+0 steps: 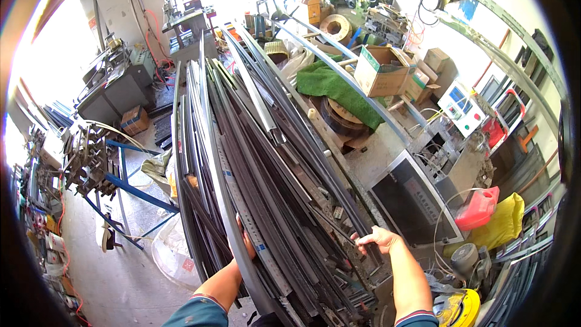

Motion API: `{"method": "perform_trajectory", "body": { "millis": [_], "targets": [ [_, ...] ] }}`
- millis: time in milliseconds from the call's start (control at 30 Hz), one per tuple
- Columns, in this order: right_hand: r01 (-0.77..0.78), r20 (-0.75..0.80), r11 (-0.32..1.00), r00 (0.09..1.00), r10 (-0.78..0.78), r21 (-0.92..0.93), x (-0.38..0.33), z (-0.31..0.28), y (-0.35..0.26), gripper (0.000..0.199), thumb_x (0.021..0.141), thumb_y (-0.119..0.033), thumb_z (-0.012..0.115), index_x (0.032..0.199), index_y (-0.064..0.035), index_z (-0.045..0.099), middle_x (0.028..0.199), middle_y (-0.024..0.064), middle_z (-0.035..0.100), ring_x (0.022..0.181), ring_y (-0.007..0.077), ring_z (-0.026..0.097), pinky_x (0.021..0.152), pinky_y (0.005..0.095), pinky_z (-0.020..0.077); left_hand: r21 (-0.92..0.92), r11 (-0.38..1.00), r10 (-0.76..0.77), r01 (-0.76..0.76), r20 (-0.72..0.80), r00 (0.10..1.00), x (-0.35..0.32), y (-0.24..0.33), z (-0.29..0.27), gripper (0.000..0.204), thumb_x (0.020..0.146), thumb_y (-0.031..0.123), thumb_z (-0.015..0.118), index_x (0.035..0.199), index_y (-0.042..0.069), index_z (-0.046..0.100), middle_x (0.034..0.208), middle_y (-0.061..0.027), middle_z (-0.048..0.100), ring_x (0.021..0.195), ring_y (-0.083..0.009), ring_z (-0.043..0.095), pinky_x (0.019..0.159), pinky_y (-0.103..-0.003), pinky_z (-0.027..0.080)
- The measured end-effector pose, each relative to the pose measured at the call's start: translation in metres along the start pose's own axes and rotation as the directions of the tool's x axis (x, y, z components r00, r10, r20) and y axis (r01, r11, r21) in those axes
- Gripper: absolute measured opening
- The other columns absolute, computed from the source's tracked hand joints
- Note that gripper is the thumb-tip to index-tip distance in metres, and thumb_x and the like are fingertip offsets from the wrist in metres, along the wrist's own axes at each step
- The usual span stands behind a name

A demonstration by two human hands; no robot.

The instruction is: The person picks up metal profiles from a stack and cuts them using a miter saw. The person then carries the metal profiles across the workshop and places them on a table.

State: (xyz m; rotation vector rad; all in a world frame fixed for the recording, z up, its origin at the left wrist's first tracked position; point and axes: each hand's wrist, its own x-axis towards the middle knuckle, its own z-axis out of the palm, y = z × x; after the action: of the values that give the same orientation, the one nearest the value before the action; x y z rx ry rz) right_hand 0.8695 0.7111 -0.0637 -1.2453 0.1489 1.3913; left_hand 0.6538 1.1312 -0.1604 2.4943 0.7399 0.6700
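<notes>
A big heap of long dark metal profiles (266, 175) stretches away from me across the middle. My left hand (247, 247) is at the near left part of the heap, closed around a long grey metal profile (221, 197) that lies above the others. That profile hides most of the fingers. At the near right end of the heap, my right hand (378, 240) has its fingers curled over a dark metal profile (345, 206) close to its near end. A shorter silvery profile (257, 100) rests on top, farther off.
Left stands a blue metal frame (139, 192) with dark parts. Right of the heap are a green cloth (333, 85), an open cardboard box (381, 72), a dark framed panel (416, 200), a red jug (478, 208) and a yellow round machine part (457, 310). Machines stand at the back.
</notes>
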Motion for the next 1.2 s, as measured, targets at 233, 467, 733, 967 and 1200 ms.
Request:
{"method": "perform_trajectory", "body": {
  "millis": [233, 467, 733, 967, 1200],
  "targets": [
    [0.097, 0.158, 0.975, 0.979, -0.130, 0.199, -0.072, 0.028, -0.061, 0.051, 0.090, -0.008, 0.071, 0.137, -0.0018, 0.051, 0.080, 0.0040, 0.055, 0.063, 0.0134, 0.050, 0.059, 0.0305, 0.0442, -0.020, 1.000, -0.008, 0.009, 0.005, 1.000, -0.003, 0.001, -0.001, 0.052, 0.100, 0.008, 0.054, 0.152, 0.005, 0.051, 0.145, -0.0237, 0.057, 0.135, -0.0379, 0.055, 0.116, -0.045, 0.040],
    [0.124, 0.118, 0.983, 0.983, -0.140, 0.138, -0.176, 0.033, -0.084, 0.051, 0.089, -0.013, 0.074, 0.134, -0.0015, 0.053, 0.082, 0.0074, 0.057, 0.062, 0.0151, 0.053, 0.057, 0.0320, 0.0451, -0.097, 0.995, -0.033, 0.032, -0.012, 0.999, 0.012, -0.014, -0.006, 0.051, 0.101, 0.008, 0.054, 0.152, 0.005, 0.052, 0.143, -0.0233, 0.059, 0.133, -0.0370, 0.057, 0.115, -0.045, 0.042],
    [0.099, -0.036, 0.991, 0.995, -0.096, 0.089, -0.341, 0.077, -0.084, 0.055, 0.086, -0.013, 0.074, 0.134, 0.0031, 0.052, 0.085, 0.0161, 0.064, 0.061, 0.0239, 0.061, 0.056, 0.0413, 0.0520, -0.695, 0.717, -0.295, 0.051, -0.236, 0.926, 0.129, 0.072, -0.139, 0.024, 0.106, 0.010, 0.059, 0.127, -0.001, 0.066, 0.118, -0.0139, 0.073, 0.106, -0.0201, 0.070, 0.097, -0.033, 0.054],
    [-0.018, -0.197, 0.998, 0.980, 0.005, -0.064, -0.448, 0.113, -0.083, 0.054, 0.085, -0.012, 0.077, 0.131, 0.0034, 0.054, 0.086, 0.0197, 0.067, 0.065, 0.0301, 0.068, 0.062, 0.0497, 0.0594, -0.881, 0.153, 0.277, 0.448, 0.474, 0.836, 0.134, 0.316, -0.087, 0.055, 0.110, 0.033, 0.057, 0.151, -0.001, 0.045, 0.136, -0.0203, 0.063, 0.116, -0.0284, 0.069, 0.103, -0.040, 0.055],
    [-0.290, -0.349, 0.946, 0.910, 0.225, -0.146, -0.531, 0.145, 0.006, 0.053, 0.091, -0.013, 0.080, 0.133, 0.0007, 0.051, 0.105, 0.0188, 0.073, 0.093, 0.0302, 0.075, 0.084, 0.0458, 0.0617, -0.242, -0.769, 0.423, 0.592, 0.501, 0.755, 0.150, 0.433, -0.066, 0.073, 0.094, 0.060, 0.070, 0.134, 0.003, 0.051, 0.136, -0.0203, 0.061, 0.133, -0.0356, 0.060, 0.107, -0.051, 0.054]
  ]
}}
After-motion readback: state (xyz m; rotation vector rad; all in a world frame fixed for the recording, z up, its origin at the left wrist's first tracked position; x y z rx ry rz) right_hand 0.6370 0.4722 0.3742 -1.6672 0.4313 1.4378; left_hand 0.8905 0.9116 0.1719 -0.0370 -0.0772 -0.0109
